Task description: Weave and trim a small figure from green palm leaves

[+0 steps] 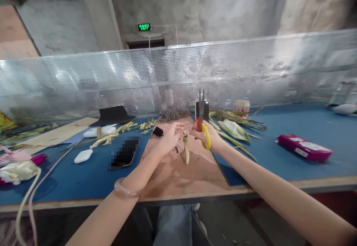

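My two hands work a small bundle of pale husk above the middle of a tan board.
My left hand (172,137) is at the top of the husk bundle (186,153); I cannot tell whether its fingers grip. My right hand (213,136) holds scissors (202,116), points toward the tabletop's (279,169) far edge. I judge this a tying or arranging step; the next move calls for steady fingertips and blades kept clear. Room opens toward the board's (195,181) near edge; black yarn (158,131) sits by its left edge.
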